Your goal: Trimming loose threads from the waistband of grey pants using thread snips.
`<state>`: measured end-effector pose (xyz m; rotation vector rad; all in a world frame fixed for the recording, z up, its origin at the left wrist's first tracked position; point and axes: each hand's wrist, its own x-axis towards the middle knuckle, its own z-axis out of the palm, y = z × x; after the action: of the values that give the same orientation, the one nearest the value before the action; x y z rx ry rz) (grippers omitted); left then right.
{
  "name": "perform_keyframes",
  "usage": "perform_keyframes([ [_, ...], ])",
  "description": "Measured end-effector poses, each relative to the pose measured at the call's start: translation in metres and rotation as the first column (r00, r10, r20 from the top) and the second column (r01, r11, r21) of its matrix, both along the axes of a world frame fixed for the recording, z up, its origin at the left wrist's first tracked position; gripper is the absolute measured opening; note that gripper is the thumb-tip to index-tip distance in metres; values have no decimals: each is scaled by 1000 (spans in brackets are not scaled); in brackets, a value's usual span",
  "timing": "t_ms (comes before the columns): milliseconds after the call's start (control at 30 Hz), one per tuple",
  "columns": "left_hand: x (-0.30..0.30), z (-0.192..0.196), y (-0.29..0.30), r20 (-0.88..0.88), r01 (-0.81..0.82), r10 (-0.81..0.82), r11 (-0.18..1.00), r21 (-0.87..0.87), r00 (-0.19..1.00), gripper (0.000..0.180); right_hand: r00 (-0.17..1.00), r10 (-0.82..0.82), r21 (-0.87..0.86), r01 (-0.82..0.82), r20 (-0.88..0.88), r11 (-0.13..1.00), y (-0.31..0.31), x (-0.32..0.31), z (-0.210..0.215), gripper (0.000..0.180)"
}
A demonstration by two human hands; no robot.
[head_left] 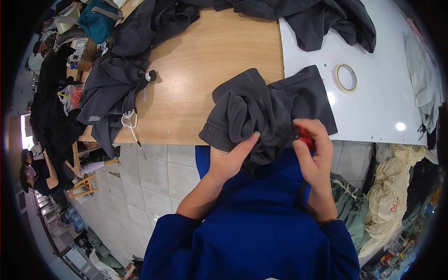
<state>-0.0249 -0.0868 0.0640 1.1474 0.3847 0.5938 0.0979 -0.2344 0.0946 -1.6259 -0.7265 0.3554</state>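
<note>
A dark grey garment (280, 105) with a gathered elastic edge lies bunched at the front of the table, its near folds hanging over the edge toward my lap. My left hand (233, 156) is closed on its near left part, the thumb on top and the other fingers hidden beneath the cloth. Just right of the folds, my right hand (315, 151) is closed around a small red tool (305, 136). Motion blurs this tool, and its working end cannot be made out.
More dark grey garments (109, 86) lie along the table's left and far sides, with a white cord (129, 120) by the left pile. A tape roll (345, 78) rests on the white tabletop at right. Cloth bundles (389, 196) stand below right. Another person (42, 175) is at far left.
</note>
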Motion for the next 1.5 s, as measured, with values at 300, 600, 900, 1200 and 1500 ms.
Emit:
perform_keyframes([
  [300,4,4,-1,13,-2,2,1000,23,1000,45,953,13,-90,15,303,996,2,2,6,37],
  [600,5,11,-2,0,11,-11,999,40,1000,47,897,9,-127,53,442,990,4,-2,9,34],
  [900,5,11,-4,5,-1,1,999,43,1000,45,891,-21,-105,77,453,992,1,-5,4,34],
  [1200,6,13,-8,27,-21,22,998,-57,999,44,846,-30,-114,107,533,988,1,-7,5,38],
  [1500,1,5,-6,32,18,-18,1000,1,999,57,839,-53,-95,123,542,988,4,-10,1,38],
])
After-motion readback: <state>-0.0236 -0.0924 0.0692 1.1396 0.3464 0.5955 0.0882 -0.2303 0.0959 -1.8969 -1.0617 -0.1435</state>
